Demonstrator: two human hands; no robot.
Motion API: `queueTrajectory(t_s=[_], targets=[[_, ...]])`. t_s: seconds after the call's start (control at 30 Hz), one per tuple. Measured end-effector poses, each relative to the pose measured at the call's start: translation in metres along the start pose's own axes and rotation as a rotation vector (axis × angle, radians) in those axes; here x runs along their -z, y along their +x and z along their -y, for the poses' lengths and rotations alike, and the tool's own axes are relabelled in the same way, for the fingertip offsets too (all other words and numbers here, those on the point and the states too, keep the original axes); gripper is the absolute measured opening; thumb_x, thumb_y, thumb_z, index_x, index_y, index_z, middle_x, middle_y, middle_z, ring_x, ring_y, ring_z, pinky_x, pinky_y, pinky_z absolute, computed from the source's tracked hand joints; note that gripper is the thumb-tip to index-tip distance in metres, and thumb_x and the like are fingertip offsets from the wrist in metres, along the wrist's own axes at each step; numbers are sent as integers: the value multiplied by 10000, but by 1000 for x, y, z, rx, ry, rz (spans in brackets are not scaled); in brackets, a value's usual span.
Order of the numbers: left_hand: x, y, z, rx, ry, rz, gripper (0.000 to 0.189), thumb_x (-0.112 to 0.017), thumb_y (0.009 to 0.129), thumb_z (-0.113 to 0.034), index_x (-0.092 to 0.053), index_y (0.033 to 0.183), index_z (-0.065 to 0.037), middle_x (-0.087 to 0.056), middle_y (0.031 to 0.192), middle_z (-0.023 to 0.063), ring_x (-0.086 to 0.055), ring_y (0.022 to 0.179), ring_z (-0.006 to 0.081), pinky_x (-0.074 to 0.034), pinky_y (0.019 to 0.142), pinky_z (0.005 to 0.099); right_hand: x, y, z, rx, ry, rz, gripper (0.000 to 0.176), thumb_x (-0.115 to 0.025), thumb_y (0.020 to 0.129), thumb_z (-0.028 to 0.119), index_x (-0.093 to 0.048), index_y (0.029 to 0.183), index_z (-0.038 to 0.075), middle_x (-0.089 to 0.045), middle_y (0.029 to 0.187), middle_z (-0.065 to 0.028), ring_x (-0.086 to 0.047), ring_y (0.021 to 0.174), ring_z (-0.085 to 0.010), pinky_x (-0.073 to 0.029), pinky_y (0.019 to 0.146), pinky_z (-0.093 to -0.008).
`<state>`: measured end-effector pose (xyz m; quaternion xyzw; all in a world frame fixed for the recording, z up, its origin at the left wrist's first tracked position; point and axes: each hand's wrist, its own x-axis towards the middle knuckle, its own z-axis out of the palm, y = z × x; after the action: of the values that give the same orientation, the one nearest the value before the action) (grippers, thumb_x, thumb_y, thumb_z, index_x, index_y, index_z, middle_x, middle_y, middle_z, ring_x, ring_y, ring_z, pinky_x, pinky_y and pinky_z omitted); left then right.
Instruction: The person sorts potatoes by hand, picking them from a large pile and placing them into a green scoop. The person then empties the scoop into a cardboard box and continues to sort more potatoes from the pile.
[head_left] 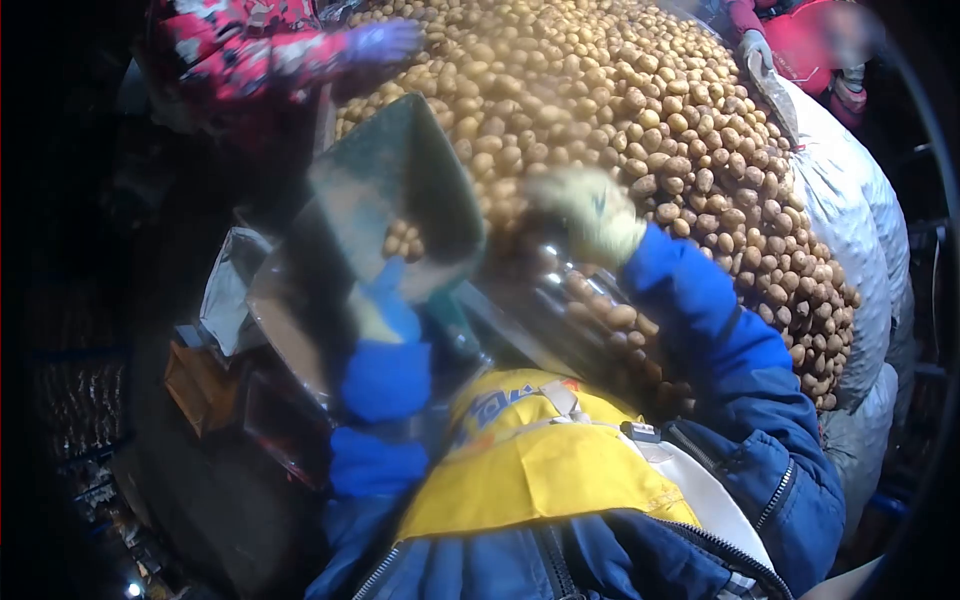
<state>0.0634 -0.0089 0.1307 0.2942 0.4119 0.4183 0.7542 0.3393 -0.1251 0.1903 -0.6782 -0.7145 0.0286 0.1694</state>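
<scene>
My left hand point(385, 305), in a blue and yellowish glove, is closed at the back of a large green scoop point(450, 190). Several small potatoes point(404, 240) lie inside the scoop, near the glove. To its right, my right hand point(590, 215) wears a pale yellow glove and is over the edge of the big potato heap point(690, 150). Motion smears its fingers, so I cannot tell whether they grip anything. Just below that hand, shiny clear plastic point(555, 290) covers or holds more potatoes, close against my yellow apron point(540, 460).
At the upper left, another person's purple-gloved hand point(385, 40) reaches over the heap. A second person's gloved hand point(757, 48) is at the upper right. White sacks point(850, 200) line the heap's right side. A brown box point(200, 385) and white packaging point(235, 290) sit at the left.
</scene>
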Motion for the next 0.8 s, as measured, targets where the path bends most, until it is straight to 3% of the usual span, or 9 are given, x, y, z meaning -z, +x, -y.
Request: queueTrajectory(t_s=[0.07, 0.2, 0.23, 0.33, 0.47, 0.5, 0.6, 0.67, 0.8], targets=[[-3, -2, -3, 11, -19, -9, 429, -502, 978, 117, -579, 1398, 87, -671, 1321, 171, -682, 1179, 249, -549, 1093, 421, -12, -33, 20, 104, 30, -23, 421, -832, 779, 280, -724, 1149, 112, -718, 1153, -111, -692, 1011, -350, -554, 855, -482], [1, 0, 0, 4, -44, 6, 424, -513, 979, 116, -585, 1396, 87, -676, 1309, 164, -681, 1186, 254, -553, 1094, 427, -17, -95, 63, 140, 69, 280, 316, -751, 787, 193, -736, 1101, 164, -699, 1056, -58, -666, 1051, -303, -498, 954, -500], [4, 2, 2, 9, -66, 13, 422, -514, 978, 117, -589, 1392, 86, -676, 1308, 162, -681, 1186, 253, -553, 1094, 427, -4, -106, 64, 143, 209, 419, 358, -740, 765, 155, -741, 1123, 149, -706, 1122, -73, -648, 1125, -310, -465, 1012, -504], [12, 7, 7, 12, -106, 36, 416, -519, 975, 119, -600, 1382, 84, -679, 1301, 157, -681, 1184, 248, -552, 1094, 423, 5, -123, 64, -44, 311, 156, 327, -777, 840, 281, -730, 1118, 116, -706, 1175, -113, -652, 1120, -329, -406, 1059, -505], [11, 5, 8, -7, -102, 63, 413, -525, 973, 116, -606, 1377, 84, -684, 1292, 154, -681, 1179, 243, -552, 1092, 414, 4, -115, 33, -224, -16, -38, 487, -770, 865, 297, -666, 1298, 99, -637, 1378, -150, -590, 1267, -368, -396, 1089, -537], [10, 4, 7, -13, -103, 71, 415, -526, 972, 115, -605, 1378, 85, -685, 1292, 153, -681, 1178, 241, -551, 1092, 412, 11, -103, 39, -369, -16, 51, 534, -748, 896, 330, -621, 1354, 88, -565, 1478, -189, -506, 1377, -407, -363, 1133, -569], [6, 3, 4, -17, -80, 37, 416, -515, 970, 120, -604, 1375, 92, -684, 1294, 158, -681, 1179, 243, -551, 1092, 412, -22, -92, 40, -329, -198, 143, 590, -720, 929, 392, -589, 1414, 81, -504, 1541, -213, -451, 1422, -446, -314, 1188, -598], [3, 1, 2, -18, -108, 10, 402, -620, 932, 115, -619, 1333, 128, -694, 1259, 164, -686, 1126, 246, -568, 1039, 390, -21, -87, 62, -278, 86, 287, 639, -669, 968, 471, -578, 1477, 94, -475, 1570, -237, -411, 1460, -476, -270, 1222, -648], [5, 2, 4, 4, -115, 7, 403, -614, 930, 115, -617, 1333, 131, -692, 1263, 171, -686, 1127, 249, -567, 1039, 391, 3, -101, 76, -95, 408, 208, 478, -705, 950, 318, -658, 1352, 62, -580, 1467, -225, -543, 1346, -445, -412, 1159, -551]])
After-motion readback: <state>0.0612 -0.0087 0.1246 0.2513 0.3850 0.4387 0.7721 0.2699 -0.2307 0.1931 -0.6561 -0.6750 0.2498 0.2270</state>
